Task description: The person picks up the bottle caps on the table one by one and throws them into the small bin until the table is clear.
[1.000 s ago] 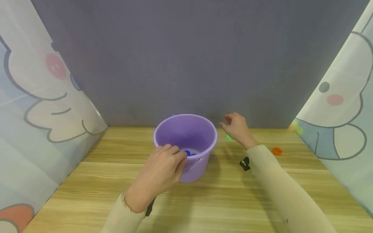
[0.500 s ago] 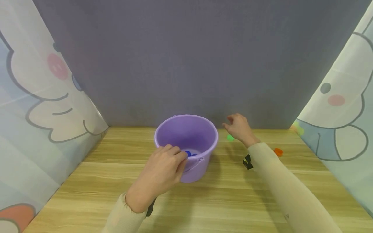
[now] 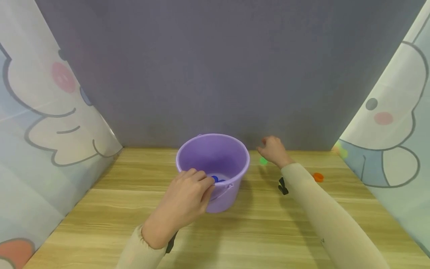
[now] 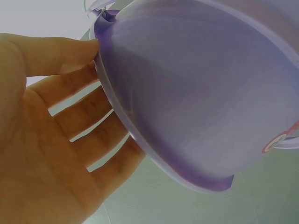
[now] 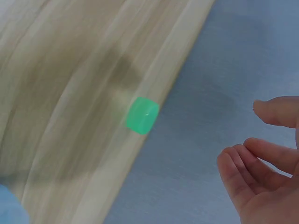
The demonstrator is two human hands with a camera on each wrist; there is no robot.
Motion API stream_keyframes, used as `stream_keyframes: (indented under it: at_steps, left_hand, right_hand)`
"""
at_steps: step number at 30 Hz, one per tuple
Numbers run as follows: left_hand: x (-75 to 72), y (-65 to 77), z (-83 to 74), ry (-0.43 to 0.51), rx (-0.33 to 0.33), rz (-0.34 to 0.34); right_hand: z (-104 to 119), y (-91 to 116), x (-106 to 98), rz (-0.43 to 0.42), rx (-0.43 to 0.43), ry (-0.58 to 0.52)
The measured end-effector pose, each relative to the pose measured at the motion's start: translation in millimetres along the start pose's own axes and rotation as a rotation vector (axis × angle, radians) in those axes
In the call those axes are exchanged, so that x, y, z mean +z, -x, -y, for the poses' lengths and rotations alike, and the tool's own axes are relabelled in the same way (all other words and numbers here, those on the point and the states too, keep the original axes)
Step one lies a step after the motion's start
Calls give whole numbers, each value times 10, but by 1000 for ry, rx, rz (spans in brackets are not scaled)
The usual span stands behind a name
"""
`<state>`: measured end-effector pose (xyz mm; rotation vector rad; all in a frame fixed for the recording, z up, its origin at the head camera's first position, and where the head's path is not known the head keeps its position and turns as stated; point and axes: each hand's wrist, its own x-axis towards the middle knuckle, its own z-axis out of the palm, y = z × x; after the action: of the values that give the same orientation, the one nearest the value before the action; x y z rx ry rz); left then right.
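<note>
the left hand (image 3: 188, 194) rests on the near rim of the purple bucket (image 3: 213, 170), which stands on the wooden worktop (image 3: 100, 209) towards the far edge, a little left of its middle. from the head camera the fingers are seen bent over the rim, thumb on the outer wall; the left wrist view shows what that angle hides, the palm and spread fingers (image 4: 88, 126) lying along the underside of the rim of the bucket (image 4: 201, 93), with gaps of light between them. so the hand holds the rim between thumb and fingers. inside the bucket, the head view shows small blue pieces (image 3: 216, 179) on the bottom, partly covered by the fingertips; the wrist view cannot see them. the bucket's handle (image 3: 224, 188) hangs down against the near wall.

to the right, a green cube (image 3: 263, 161) lies on the worktop close to the far edge, just beside the grey back wall (image 3: 215, 67). the right hand (image 3: 273, 151) hovers near it without touching; the right wrist view shows the cube (image 5: 142, 115) blurred and the fingers (image 5: 243, 177) loosely curved and apart, holding nothing. further right an orange cap (image 3: 317, 177) sits near the right edge. cartoon-printed curtains (image 3: 50, 112) close both sides. a black strap (image 3: 283, 185) shows under the right sleeve (image 3: 322, 220).
</note>
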<state>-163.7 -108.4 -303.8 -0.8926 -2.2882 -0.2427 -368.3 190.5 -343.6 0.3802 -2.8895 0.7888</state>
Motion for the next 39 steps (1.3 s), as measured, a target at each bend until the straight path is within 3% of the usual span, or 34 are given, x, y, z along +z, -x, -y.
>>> stream_keyframes:
  at_steps: [17,22,29,39]
  left_hand:
    - [6,-8,-15,-2,-3,15]
    - [15,-8,-22,-3,-8,18]
    - [13,-6,-15,-4,-9,18]
    - [8,-4,-10,-6,-12,21]
  right_hand:
    - [-265,-7,231,147,77,7]
    - [-351,10,313,195,139,2]
    - [-338,20,353,214,182,-19]
    - [-246,24,359,217,187,88]
